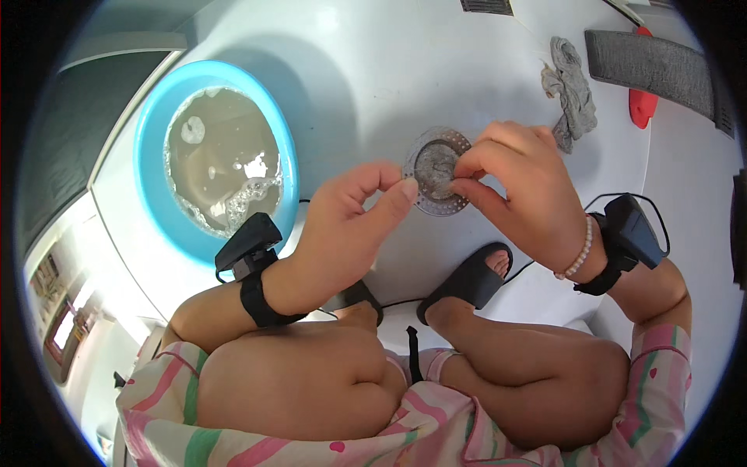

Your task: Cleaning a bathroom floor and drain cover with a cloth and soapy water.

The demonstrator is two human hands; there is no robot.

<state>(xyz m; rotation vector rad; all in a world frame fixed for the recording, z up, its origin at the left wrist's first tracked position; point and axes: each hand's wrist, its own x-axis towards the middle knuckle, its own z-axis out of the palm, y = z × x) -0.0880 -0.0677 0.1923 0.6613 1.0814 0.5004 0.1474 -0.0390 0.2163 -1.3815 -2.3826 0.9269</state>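
A round, perforated drain strainer [442, 205] shows between my two hands, with a grey, matted clump of what looks like lint or hair [433, 169] in its middle. My left hand [365, 219] pinches the strainer's left rim between thumb and index finger. My right hand [516, 181] has its thumb and fingertips together at the clump's right side; whether they grip the clump or the strainer's edge cannot be told. Both wrists wear strapped black devices.
A light blue basin [292, 169] of cloudy, foamy water stands at the left. At the upper right lie a crumpled grey cloth [575, 96] and a grey flat pad [653, 64] with a red part [642, 108]. A floor grate [487, 6] is at the top. A black cable runs by my slippers [470, 277].
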